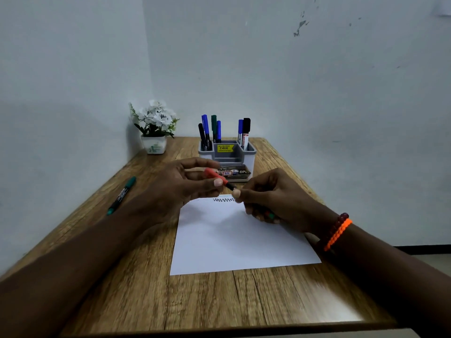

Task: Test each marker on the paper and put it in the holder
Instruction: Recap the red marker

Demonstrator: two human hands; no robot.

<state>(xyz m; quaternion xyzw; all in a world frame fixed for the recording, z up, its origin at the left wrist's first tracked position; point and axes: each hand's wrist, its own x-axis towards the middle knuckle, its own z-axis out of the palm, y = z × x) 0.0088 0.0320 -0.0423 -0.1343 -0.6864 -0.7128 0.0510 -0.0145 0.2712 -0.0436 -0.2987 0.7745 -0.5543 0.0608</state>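
Note:
Above the far edge of the white paper (234, 240), my left hand (185, 186) pinches the red cap (212, 173) of a marker. My right hand (271, 198) grips the dark barrel (230, 186) of the same marker; a red-green end shows under its fingers. Whether the cap is seated on the barrel I cannot tell. A short dark zigzag line (223, 199) is drawn at the paper's top edge. The grey and white holder (249, 154) stands behind the hands with several blue, black and green markers upright in it. A green marker (121, 195) lies on the table to the left.
A white pot of white flowers (154, 129) stands in the far left corner of the wooden table (146, 289). Walls close in at the back and left. An orange and a dark bead bracelet (338, 231) sit on my right wrist.

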